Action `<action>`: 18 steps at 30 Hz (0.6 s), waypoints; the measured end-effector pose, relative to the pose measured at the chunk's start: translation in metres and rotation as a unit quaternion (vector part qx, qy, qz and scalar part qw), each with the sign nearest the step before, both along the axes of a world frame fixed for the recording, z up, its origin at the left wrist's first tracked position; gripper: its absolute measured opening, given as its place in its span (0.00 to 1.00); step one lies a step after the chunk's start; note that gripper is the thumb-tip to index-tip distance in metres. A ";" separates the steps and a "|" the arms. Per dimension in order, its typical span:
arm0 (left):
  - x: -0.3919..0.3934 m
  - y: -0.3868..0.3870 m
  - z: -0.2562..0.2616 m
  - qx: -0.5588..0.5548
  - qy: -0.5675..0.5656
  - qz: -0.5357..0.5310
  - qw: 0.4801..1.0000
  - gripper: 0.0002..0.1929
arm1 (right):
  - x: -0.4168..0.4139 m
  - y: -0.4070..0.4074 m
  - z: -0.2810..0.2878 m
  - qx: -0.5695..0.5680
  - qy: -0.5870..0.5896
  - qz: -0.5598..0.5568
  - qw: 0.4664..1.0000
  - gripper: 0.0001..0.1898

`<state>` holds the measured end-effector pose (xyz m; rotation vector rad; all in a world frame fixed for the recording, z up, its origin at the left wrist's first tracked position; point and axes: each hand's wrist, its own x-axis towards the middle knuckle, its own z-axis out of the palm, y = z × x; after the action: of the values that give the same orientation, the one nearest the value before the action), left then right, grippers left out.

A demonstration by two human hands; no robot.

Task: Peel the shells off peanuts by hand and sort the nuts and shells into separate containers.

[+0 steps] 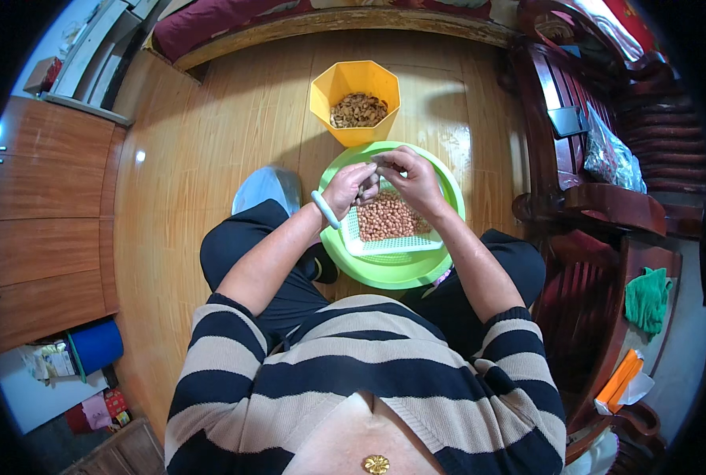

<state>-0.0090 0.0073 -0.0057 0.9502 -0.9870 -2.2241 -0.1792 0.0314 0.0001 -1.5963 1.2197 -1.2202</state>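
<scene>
My left hand (353, 187), with a pale bangle (325, 209) on its wrist, meets my right hand (411, 176) at the fingertips. Both pinch a small thing that looks like a peanut, mostly hidden by the fingers. Directly below is a white plastic basket (388, 246) with perforated sides, holding many reddish-brown shelled peanuts (385, 221). The basket rests in a round light-green plastic basin (376, 278) between my knees. Just beyond the basin stands a yellow eight-sided bin (354, 134), partly filled with brown peanut shells (359, 111).
A translucent plastic bag (268, 189) sits by my left knee. To the right, a dark wooden bench (602, 202) carries a phone (568, 121) and a clear bag (613, 151). Wooden cabinets (47, 184) line the left. A wood-edged bed (353, 22) is ahead.
</scene>
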 end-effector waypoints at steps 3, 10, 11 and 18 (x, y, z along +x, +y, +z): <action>-0.001 0.000 0.002 0.004 0.001 -0.004 1.000 0.14 | -0.002 -0.002 -0.008 0.042 -0.030 0.009 0.999 0.10; -0.003 -0.002 0.007 -0.008 0.009 -0.021 1.000 0.17 | -0.005 0.001 0.000 0.027 0.008 0.017 0.999 0.08; -0.004 -0.001 0.009 -0.008 0.010 -0.022 1.000 0.17 | -0.005 0.002 -0.001 -0.001 0.024 0.008 1.000 0.07; -0.005 0.001 0.003 0.032 -0.071 -0.056 0.995 0.24 | 0.009 0.009 0.009 -0.049 0.051 -0.057 0.996 0.04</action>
<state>-0.0141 0.0086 -0.0023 1.1215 -1.0608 -2.3196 -0.1704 0.0406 0.0096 -1.6965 1.3499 -1.3014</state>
